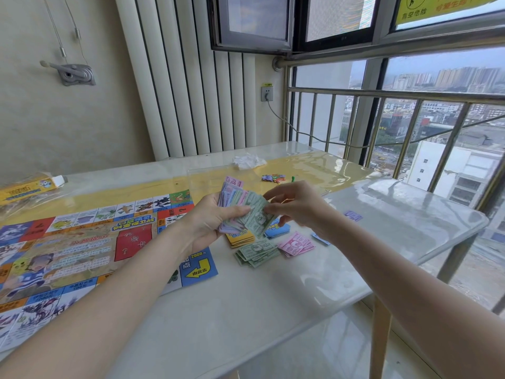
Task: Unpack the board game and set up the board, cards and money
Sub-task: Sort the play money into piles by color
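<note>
Gripping a fanned wad of play money (240,212), the left hand (210,222) steadies it while the right hand (295,206) pinches a green note above the glossy table (246,310) by the window railing (382,94); the board (82,250) lies flat at left.

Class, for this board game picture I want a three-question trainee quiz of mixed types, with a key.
1. True or false: the game board lies unfolded on the table.
2. Which colour is the note pinched by the right hand? A green, B pink, C yellow.
3. Fill in: the left hand holds a fan of ____.

Key: 1 true. 2 A; the green note. 3 play money.
</note>
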A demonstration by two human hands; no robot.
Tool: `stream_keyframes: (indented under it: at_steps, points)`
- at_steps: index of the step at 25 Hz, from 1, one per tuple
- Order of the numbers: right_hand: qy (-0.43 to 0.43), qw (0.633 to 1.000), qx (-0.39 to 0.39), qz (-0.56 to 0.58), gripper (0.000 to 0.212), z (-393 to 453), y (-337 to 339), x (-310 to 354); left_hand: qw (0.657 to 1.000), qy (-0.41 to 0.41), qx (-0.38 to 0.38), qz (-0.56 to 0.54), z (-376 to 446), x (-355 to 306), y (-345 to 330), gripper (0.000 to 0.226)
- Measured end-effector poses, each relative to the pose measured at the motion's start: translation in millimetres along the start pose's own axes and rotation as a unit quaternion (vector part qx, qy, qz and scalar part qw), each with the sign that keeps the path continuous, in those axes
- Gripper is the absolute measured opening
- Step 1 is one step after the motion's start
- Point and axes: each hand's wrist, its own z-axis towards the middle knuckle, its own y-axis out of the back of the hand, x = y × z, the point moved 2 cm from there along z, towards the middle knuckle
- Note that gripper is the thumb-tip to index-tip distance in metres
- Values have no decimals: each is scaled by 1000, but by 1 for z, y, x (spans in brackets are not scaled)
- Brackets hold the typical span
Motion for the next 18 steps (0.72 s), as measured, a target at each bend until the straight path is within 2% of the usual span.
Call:
stream_keyframes:
  at_steps: [4, 9, 11, 15, 18]
  points:
    - [7, 1000, 3, -10, 23, 3, -1, 1, 999, -6, -6, 34, -1, -2, 1, 20]
    - [-12, 1000, -9, 12, 15, 7, -3, 1, 1000, 1, -5, 26, -1, -4, 1, 14]
    - [-20, 999, -19, 35, 5, 7, -3, 1, 1000, -6, -21, 7, 2, -6, 2, 11]
    - [-34, 990, -52, 130, 20, 9, 0, -2, 997, 11, -75, -7, 4, -6, 9, 10]
    - [-16, 981, -90, 170, 13, 10, 0, -2, 998, 33, -37, -47, 1, -10, 3, 9]
